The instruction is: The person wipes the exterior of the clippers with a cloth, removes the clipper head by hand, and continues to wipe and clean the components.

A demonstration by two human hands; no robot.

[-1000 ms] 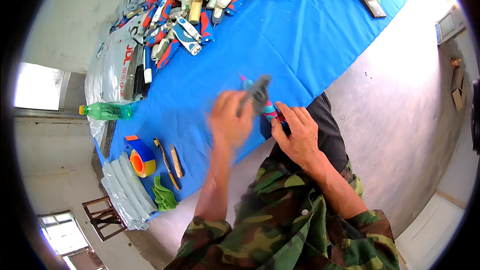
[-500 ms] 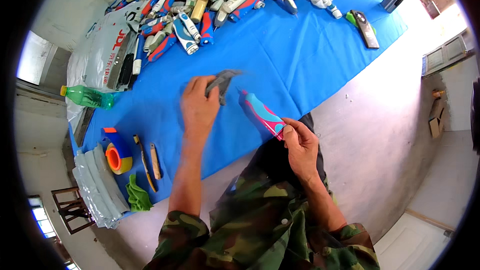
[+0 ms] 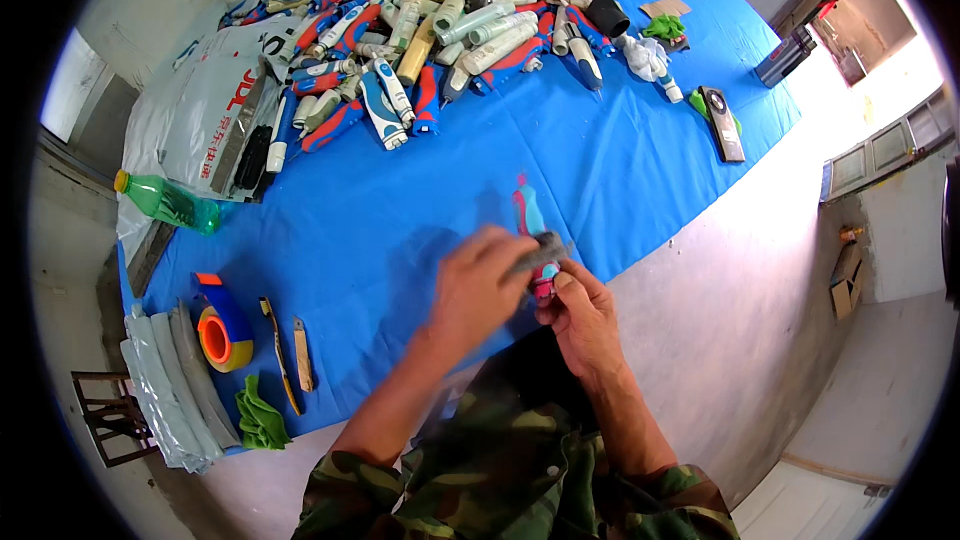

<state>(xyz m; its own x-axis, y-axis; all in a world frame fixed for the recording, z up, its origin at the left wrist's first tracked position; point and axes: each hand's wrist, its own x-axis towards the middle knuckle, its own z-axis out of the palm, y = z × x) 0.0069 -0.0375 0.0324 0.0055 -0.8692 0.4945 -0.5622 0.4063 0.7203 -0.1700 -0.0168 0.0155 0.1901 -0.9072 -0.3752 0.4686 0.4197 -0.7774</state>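
A pink and light blue electric toothbrush handle (image 3: 530, 208) points away from me over the near part of the table. Its lower end is pinched between the thumb and fingers of my right hand (image 3: 585, 315). My left hand (image 3: 478, 285), slightly smeared by motion, grips a grey cloth (image 3: 545, 252) that lies across the handle's middle. Part of the handle is hidden under cloth and fingers. At the far side is a big heap of used toothbrush handles (image 3: 495, 45) in white, cream, red and blue.
On the blue tablecloth (image 3: 400, 200), at left, are a green bottle (image 3: 170, 202), a tape roll (image 3: 225, 335), a toothbrush (image 3: 280, 355), a wooden-handled tool (image 3: 303, 355), a green cloth (image 3: 260, 417) and grey plastic bags (image 3: 180, 380). A dark handheld device (image 3: 722, 125) lies at far right.
My left hand has brought the grey cloth rightward and onto the toothbrush handle, which now stands more upright in the picture. My right hand has moved slightly left and nearer.
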